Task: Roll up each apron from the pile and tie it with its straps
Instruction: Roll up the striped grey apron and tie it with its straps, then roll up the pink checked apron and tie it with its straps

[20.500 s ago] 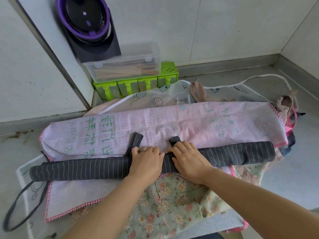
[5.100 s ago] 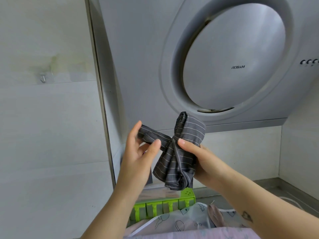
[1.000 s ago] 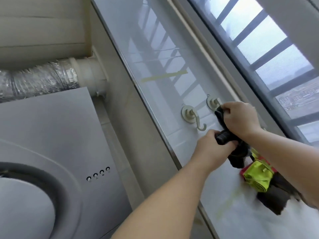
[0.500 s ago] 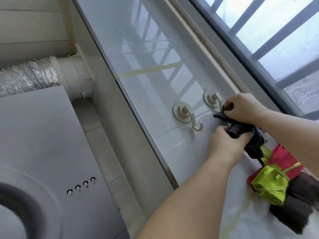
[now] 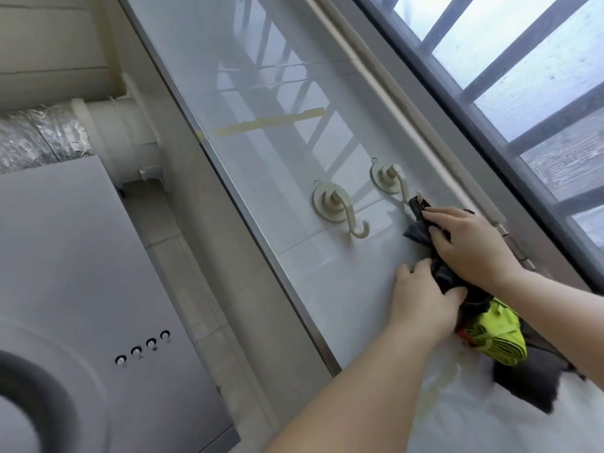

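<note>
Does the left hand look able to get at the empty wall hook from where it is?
Probably yes: only bare tile lies between the left hand and the empty hook, up and to its left. That hand grips the dark apron bundle, though, so it is not free.

No writing is showing legibly; tiny symbols under the four round buttons [image 5: 151, 343] on the grey metal range hood [image 5: 81, 256] are blurring out.

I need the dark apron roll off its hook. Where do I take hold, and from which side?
Probably pinch the strap loop where it sits on the hook nearer the window, coming from the bare-tile side and lifting up over the hook's upturned tip. The dark apron roll itself is bulky and crowded by the lime-green bundle.
</note>
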